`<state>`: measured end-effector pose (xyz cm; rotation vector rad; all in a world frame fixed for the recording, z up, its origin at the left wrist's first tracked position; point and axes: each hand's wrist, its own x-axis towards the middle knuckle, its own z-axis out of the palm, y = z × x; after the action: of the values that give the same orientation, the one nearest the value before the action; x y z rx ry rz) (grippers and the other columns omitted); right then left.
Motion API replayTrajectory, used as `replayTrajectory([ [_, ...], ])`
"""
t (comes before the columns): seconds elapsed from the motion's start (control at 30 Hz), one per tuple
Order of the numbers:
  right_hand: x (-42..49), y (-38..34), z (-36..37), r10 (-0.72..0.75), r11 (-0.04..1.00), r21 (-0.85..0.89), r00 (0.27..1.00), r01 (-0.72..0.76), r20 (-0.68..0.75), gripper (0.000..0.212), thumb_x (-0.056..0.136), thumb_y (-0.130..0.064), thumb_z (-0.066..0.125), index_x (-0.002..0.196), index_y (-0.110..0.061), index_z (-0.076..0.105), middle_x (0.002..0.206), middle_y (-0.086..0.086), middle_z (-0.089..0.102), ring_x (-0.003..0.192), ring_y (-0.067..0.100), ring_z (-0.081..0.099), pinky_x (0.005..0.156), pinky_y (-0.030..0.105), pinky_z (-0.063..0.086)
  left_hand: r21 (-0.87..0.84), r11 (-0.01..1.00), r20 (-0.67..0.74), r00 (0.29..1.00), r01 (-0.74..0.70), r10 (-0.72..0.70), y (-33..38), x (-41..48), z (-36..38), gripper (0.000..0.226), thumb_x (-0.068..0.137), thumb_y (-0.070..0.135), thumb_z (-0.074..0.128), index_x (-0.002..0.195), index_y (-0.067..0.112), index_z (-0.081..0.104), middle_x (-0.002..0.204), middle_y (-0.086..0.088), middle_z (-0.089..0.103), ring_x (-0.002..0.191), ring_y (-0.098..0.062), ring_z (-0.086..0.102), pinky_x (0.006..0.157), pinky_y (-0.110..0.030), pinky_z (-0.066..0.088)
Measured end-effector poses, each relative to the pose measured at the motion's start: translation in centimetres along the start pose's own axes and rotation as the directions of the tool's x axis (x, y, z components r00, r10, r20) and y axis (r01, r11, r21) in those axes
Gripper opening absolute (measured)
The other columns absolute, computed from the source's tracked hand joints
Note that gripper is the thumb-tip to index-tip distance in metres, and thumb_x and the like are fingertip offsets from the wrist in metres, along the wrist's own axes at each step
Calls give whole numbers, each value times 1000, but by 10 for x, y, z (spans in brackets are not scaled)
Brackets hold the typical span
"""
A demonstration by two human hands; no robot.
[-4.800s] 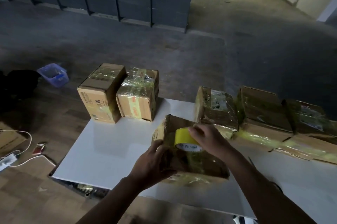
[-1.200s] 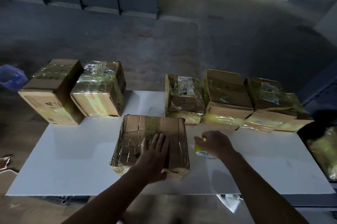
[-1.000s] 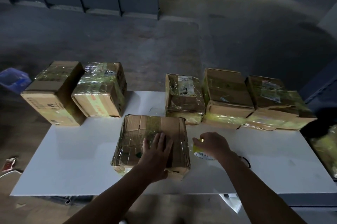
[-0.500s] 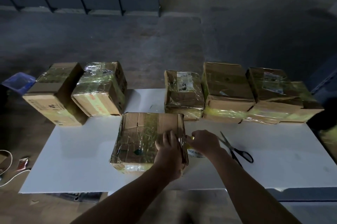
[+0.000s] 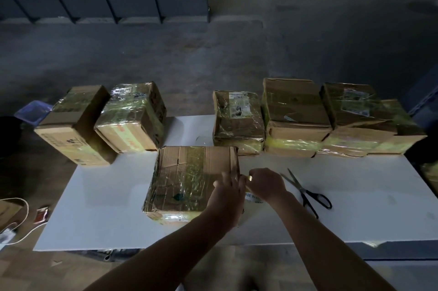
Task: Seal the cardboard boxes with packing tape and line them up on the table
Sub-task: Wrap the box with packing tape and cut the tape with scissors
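white surface (image 5: pixel 94 207), dim light. one cardboard box (image 5: pixel 189 177) lies flat near the middle of the surface, towards the near edge, its top streaked with clear yellowish tape.

left hand (image 5: pixel 227 193): resting on the top of this box at its right edge, close to the near right corner. fingers lie fairly straight and pressed down on the cardboard, released rather than gripping. cannot tell if a tape end sits under them.

right hand (image 5: pixel 267 184): just off the box's right side, touching or nearly touching the left hand. fingers curled over, grasping the tape roll (image 5: pixel 253 197). the roll is mostly hidden under the hand. a white printed label shows below the palm, and a bit of yellow shows between the two hands. the roll sits low, against the box's right side.

scissors (image 5: pixel 305 191): flat on the surface just right of the right hand, black handles towards the near edge, blades closed and pointing to the far edge.

far edge: five taped boxes in a row. two at the far left corner (image 5: pixel 73 125) (image 5: pixel 132 118), the leftmost overhanging the corner. then a gap. then three touching side by side (image 5: pixel 238 120) (image 5: pixel 296 113) (image 5: pixel 365 115) running to the far right corner. the worked box sits in front of the gap, its far right corner near the third box.

floor, left of the surface: blue bin (image 5: pixel 33 110), white cable (image 5: pixel 21 219).
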<state>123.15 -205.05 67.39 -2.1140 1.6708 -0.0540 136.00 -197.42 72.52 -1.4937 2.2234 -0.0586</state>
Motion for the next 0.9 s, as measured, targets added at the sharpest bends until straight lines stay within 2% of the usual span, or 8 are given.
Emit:
replayTrajectory([
  [0.07, -1, 4, 2, 2, 999, 35, 1000, -3, 4, 43, 94, -51, 43, 72, -17, 56, 73, 1, 59, 73, 19, 56, 64, 27, 37, 48, 998, 20, 999, -42, 41, 1, 4, -6, 84, 93, 38, 56, 146, -9, 12, 129, -32, 46, 114, -40, 50, 82, -39, 48],
  [0.17, -3, 8, 4, 37, 997, 73, 999, -40, 39, 44, 95, -51, 40, 68, -17, 51, 69, -1, 53, 73, 20, 54, 62, 28, 33, 13, 991, -3, 991, -136, 136, -6, 8, -15, 76, 89, 36, 63, 144, -4, 28, 128, -22, 50, 112, -32, 53, 85, -36, 49],
  [0.3, -3, 8, 2, 94, 990, 102, 992, -102, 82, 46, 95, -53, 36, 80, -15, 57, 71, -1, 55, 74, 18, 55, 64, 29, 38, -158, 962, 13, 974, -221, 226, -24, 10, -17, 83, 79, 43, 74, 145, 16, 32, 132, -17, 44, 116, -32, 47, 89, -41, 49],
  [0.4, -3, 6, 0, 88, 988, 119, 990, -100, 109, 41, 96, -48, 39, 94, -13, 61, 88, 4, 63, 79, 18, 55, 69, 30, 39, -192, 946, -18, 965, -261, 262, -26, 15, -15, 91, 73, 41, 79, 145, 13, 30, 139, -14, 43, 120, -32, 47, 94, -43, 49],
  [0.5, -8, 6, -4, 59, 972, 222, 995, -75, 75, 38, 96, -47, 43, 92, -14, 60, 83, 3, 61, 76, 18, 56, 67, 30, 40, -211, 941, -56, 964, -266, 260, -28, 13, -15, 86, 75, 40, 78, 142, 10, 33, 135, -13, 47, 117, -29, 48, 91, -40, 49],
  [0.7, -13, -13, -35, -40, 855, 513, 997, 72, -73, 42, 96, -41, 50, 72, -7, 58, 62, 1, 50, 53, 7, 46, 54, 26, 37, -268, 920, -294, 933, -287, 206, -73, -13, -8, 75, 76, 53, 70, 134, 14, 45, 125, -6, 52, 111, -19, 47, 82, -30, 49],
  [0.83, -13, -50, -71, -69, 741, 638, 969, 210, -239, 37, 94, -37, 56, 62, -19, 54, 55, -5, 48, 48, 0, 45, 47, 14, 33, -272, 905, -524, 839, -326, 145, -119, -34, 3, 72, 60, 67, 72, 107, 14, 60, 98, -2, 63, 85, -18, 58, 60, -23, 51],
  [0.9, -14, -71, -84, -132, 668, 676, 943, 311, -304, 42, 89, -45, 52, 66, -11, 57, 58, 5, 50, 52, 6, 49, 50, 18, 37, -315, 894, -585, 807, -318, 81, -136, -45, 7, 72, 62, 72, 63, 105, 14, 62, 98, -3, 64, 86, -18, 59, 62, -23, 53],
])
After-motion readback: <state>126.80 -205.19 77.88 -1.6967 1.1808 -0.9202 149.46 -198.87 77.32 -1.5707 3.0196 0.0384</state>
